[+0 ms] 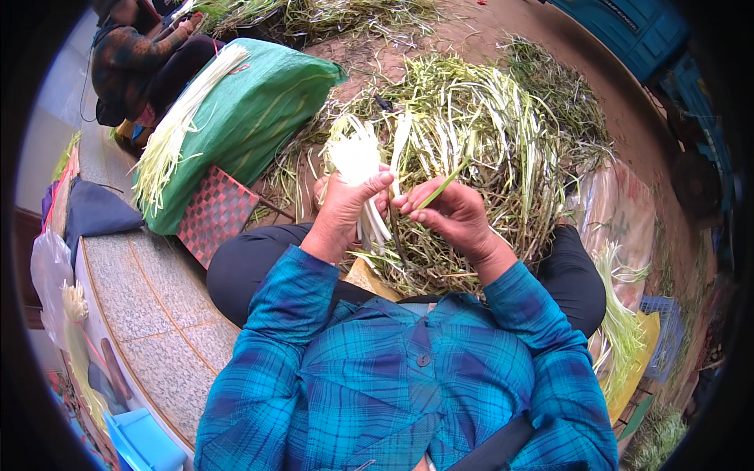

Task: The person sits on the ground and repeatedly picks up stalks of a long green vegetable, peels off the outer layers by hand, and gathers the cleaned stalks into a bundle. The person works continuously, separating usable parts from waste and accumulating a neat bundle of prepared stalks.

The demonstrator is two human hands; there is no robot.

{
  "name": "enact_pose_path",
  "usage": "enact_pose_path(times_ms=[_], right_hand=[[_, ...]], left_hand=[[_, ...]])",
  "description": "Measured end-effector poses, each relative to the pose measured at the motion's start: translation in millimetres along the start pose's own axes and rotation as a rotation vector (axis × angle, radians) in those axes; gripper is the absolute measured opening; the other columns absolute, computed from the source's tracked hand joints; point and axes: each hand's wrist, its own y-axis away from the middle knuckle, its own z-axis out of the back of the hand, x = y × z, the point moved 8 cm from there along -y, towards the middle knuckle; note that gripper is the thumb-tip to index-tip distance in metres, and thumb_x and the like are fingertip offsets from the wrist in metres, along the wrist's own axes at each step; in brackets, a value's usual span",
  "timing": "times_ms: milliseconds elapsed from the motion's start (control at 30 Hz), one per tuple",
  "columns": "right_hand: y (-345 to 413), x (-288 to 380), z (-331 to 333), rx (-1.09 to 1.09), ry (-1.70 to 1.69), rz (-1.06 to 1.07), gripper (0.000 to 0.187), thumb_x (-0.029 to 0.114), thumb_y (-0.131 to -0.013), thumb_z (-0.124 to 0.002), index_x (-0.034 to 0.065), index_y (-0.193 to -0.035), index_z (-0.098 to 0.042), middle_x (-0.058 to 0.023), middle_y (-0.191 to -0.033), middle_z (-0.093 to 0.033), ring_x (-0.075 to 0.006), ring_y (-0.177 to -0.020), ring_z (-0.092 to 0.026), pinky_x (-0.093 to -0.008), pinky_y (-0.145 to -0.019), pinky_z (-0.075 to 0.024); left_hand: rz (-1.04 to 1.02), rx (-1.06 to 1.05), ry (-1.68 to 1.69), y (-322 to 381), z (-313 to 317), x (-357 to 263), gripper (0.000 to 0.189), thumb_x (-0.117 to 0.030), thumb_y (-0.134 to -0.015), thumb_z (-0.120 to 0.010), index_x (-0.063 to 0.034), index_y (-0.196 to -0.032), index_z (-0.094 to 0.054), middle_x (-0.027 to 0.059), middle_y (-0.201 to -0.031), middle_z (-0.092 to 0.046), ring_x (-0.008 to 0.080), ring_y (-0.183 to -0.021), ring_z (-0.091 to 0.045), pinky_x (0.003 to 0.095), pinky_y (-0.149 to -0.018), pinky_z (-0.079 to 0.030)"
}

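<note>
My left hand (347, 203) is closed around a bundle of pale, blanched stalks (353, 150), perhaps garlic or chive shoots. Their white ends fan out above the fist, and a few hang below it. To its right, a thin green leaf (443, 186) lies across the fingers of my right hand (456, 218), which pinches it. One thicker pale stalk (402, 138) stands between the hands near my right fingertips; which hand supports it, I cannot tell. Under and beyond both hands spreads a large heap of green and withered stalks (500, 159).
At left, a tied pale bundle (191, 118) rests on a green woven sack (265, 112), beside a red checked panel (215, 206). More pale stalks (618, 318) lie at right near a blue crate (662, 329). Another person (135, 65) sits at upper left; a blue vehicle (624, 29) stands upper right.
</note>
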Motion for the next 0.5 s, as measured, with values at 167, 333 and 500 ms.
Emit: enact_pose_path(times_ms=[167, 333, 500], right_hand=[[24.4, -2.6, -22.8, 0.159, 0.256, -0.065, 0.011, 0.006, -0.083, -0.073, 0.0012, -0.083, -0.063, -0.0072, -0.087, -0.070, -0.0139, -0.084, -0.068, -0.0279, -0.074, -0.0550], [46.6, -18.6, -21.5, 0.011, -0.100, -0.341, 0.014, 0.011, -0.088, -0.067, 0.0029, -0.081, -0.058, -0.0074, -0.079, -0.067, -0.0171, -0.077, -0.069, -0.0273, -0.066, -0.0553], [15.4, -51.3, 9.0, -0.413, -0.485, -0.504, 0.033, 0.022, -0.093, -0.065, 0.0043, -0.117, -0.051, 0.0008, -0.085, -0.054, -0.0071, -0.071, -0.059, -0.0188, -0.056, -0.0474]], left_hand=[[-0.078, -0.124, -0.041, 2.6, 10.7, -15.3, 0.026, -0.003, -0.081, -0.073, 0.0010, -0.101, -0.059, 0.0055, -0.070, -0.062, 0.0102, -0.052, -0.057, 0.0234, -0.045, -0.049], [-0.139, -0.107, -0.193, 7.3, 10.8, -35.1, 0.025, -0.003, -0.082, -0.071, 0.0020, -0.102, -0.058, 0.0120, -0.078, -0.067, 0.0104, -0.053, -0.058, 0.0218, -0.048, -0.048], [-0.124, -0.040, -0.258, 9.8, -6.6, -23.5, 0.021, -0.002, -0.082, -0.071, 0.0019, -0.100, -0.061, 0.0099, -0.077, -0.067, 0.0107, -0.052, -0.059, 0.0229, -0.046, -0.049]])
